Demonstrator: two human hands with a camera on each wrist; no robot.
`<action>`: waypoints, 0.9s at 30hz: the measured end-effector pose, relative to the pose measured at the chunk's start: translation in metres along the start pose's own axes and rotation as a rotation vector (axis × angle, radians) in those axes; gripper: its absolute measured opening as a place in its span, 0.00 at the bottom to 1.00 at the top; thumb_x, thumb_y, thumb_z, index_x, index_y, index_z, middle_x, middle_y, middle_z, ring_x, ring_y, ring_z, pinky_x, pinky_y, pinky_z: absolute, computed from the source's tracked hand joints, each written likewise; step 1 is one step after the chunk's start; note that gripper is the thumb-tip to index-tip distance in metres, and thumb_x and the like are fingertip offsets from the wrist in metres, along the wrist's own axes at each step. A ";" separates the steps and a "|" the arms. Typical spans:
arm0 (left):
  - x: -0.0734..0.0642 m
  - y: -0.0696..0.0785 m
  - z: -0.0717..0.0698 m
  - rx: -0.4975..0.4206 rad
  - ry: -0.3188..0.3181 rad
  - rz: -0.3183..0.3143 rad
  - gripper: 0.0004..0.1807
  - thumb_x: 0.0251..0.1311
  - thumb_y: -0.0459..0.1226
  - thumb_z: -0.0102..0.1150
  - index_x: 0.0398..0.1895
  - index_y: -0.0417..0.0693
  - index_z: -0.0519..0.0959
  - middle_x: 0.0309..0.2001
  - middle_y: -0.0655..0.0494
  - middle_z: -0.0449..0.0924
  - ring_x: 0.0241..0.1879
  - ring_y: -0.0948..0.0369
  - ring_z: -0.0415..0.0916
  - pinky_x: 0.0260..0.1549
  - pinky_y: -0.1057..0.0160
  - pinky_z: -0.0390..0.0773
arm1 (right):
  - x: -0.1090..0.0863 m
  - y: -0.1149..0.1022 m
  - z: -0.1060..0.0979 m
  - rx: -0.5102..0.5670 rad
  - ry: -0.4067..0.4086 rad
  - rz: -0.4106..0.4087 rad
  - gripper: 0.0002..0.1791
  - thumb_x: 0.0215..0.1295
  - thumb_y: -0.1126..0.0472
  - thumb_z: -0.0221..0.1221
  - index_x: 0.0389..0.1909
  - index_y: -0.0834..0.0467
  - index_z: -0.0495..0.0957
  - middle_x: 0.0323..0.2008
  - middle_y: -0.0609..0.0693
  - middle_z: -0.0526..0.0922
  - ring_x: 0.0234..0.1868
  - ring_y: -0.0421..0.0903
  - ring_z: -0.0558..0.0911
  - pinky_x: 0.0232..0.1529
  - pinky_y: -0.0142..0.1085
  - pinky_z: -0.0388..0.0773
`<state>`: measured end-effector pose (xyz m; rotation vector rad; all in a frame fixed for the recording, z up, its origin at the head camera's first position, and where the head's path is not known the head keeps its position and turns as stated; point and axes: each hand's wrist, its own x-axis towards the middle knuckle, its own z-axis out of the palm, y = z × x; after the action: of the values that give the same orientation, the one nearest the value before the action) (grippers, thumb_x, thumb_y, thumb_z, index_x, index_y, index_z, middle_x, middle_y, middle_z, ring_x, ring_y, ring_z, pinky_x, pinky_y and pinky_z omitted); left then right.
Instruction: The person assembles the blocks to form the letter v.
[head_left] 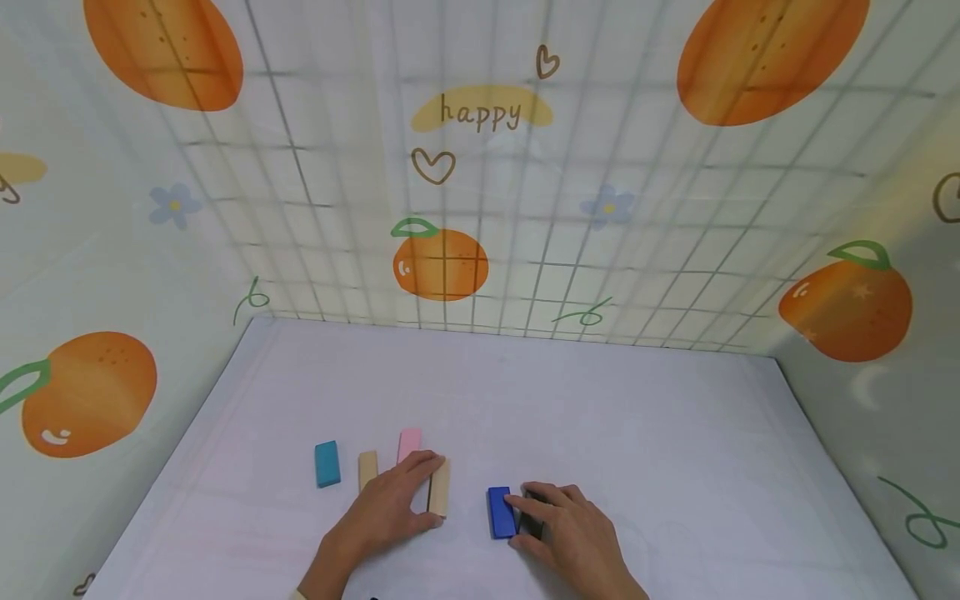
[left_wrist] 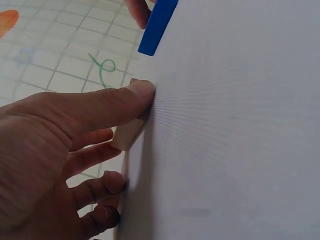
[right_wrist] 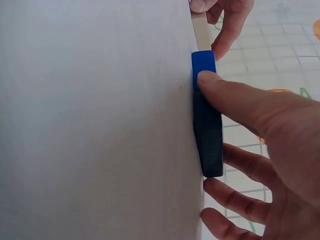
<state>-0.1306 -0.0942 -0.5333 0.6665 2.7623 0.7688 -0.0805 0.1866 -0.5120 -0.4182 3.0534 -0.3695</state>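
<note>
My left hand [head_left: 386, 506] holds a plain wooden block [head_left: 439, 490] lengthwise, thumb at its near end and a fingertip at its far end. In the left wrist view the thumb presses this wooden block [left_wrist: 129, 134]. To the right, my right hand [head_left: 577, 533] grips a dark block [right_wrist: 209, 135], which it partly covers in the head view. A blue block [head_left: 501, 514] lies against the dark one's left side. The right thumb rests where the two meet in the right wrist view, and the index fingertip reaches the blue block's edge.
Left of and behind my left hand lie a pink block [head_left: 409, 443], another wooden block [head_left: 367, 467] partly hidden by the hand, and a teal block [head_left: 327, 464]. The white table [head_left: 600, 400] meets patterned curtain-like walls [head_left: 337, 250] at the back and both sides.
</note>
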 end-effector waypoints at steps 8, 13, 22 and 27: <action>0.003 0.001 -0.002 -0.009 -0.025 -0.018 0.46 0.55 0.51 0.74 0.76 0.53 0.65 0.73 0.56 0.65 0.65 0.53 0.71 0.60 0.47 0.74 | 0.000 0.000 0.000 0.009 0.004 -0.001 0.29 0.51 0.39 0.73 0.56 0.37 0.84 0.58 0.44 0.82 0.52 0.50 0.79 0.44 0.47 0.81; 0.003 0.001 -0.003 -0.019 -0.026 -0.016 0.46 0.55 0.51 0.74 0.76 0.53 0.65 0.72 0.56 0.66 0.63 0.53 0.72 0.60 0.47 0.74 | 0.000 0.001 0.000 0.007 0.004 -0.004 0.29 0.51 0.39 0.73 0.56 0.37 0.85 0.58 0.45 0.82 0.52 0.51 0.79 0.44 0.48 0.81; 0.003 0.003 -0.004 -0.046 -0.016 -0.037 0.46 0.55 0.52 0.74 0.76 0.53 0.65 0.71 0.56 0.66 0.62 0.54 0.73 0.59 0.47 0.75 | 0.000 0.000 0.001 0.020 -0.007 0.006 0.29 0.50 0.39 0.73 0.56 0.37 0.85 0.58 0.44 0.82 0.52 0.50 0.78 0.45 0.47 0.81; 0.006 0.004 -0.004 -0.068 -0.003 -0.037 0.46 0.55 0.52 0.73 0.76 0.54 0.64 0.72 0.56 0.65 0.62 0.54 0.73 0.59 0.47 0.75 | 0.001 0.001 -0.001 0.021 -0.019 0.008 0.29 0.51 0.39 0.73 0.57 0.36 0.84 0.58 0.45 0.82 0.52 0.51 0.78 0.45 0.48 0.82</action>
<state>-0.1353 -0.0905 -0.5280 0.6012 2.7242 0.8488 -0.0816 0.1876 -0.5116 -0.4055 3.0286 -0.3952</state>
